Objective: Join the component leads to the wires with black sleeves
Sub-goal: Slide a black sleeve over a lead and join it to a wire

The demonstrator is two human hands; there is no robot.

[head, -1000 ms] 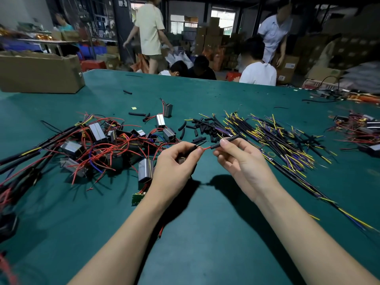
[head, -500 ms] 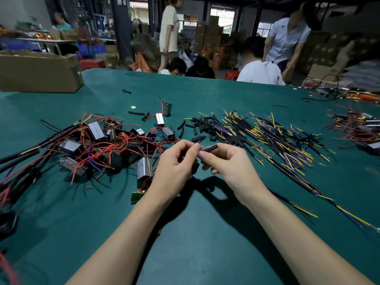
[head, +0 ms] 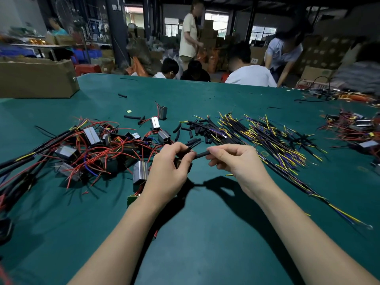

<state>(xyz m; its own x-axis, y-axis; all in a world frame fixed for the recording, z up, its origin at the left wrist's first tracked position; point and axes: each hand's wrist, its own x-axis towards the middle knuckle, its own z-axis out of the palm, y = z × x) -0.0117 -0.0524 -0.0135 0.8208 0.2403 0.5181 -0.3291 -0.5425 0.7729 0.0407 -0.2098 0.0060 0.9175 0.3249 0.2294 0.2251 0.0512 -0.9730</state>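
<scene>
Wire ends hidden inside black sleeve (head: 202,154), left hand (head: 168,171) covering component, background people blurred

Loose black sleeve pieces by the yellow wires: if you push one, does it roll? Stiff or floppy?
The loose sleeve pieces look like short round tubes, so a push would probably roll or scatter them. Some curve slightly, which suggests they are soft rather than rigid. The sleeve held between the left hand and right hand stays straight, so short lengths probably keep shape.

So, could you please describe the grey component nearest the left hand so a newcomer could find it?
Start at the red wire tangle on the green table. At its near right edge, beside the left hand, stands one upright metal box, apart from the heap.
</scene>
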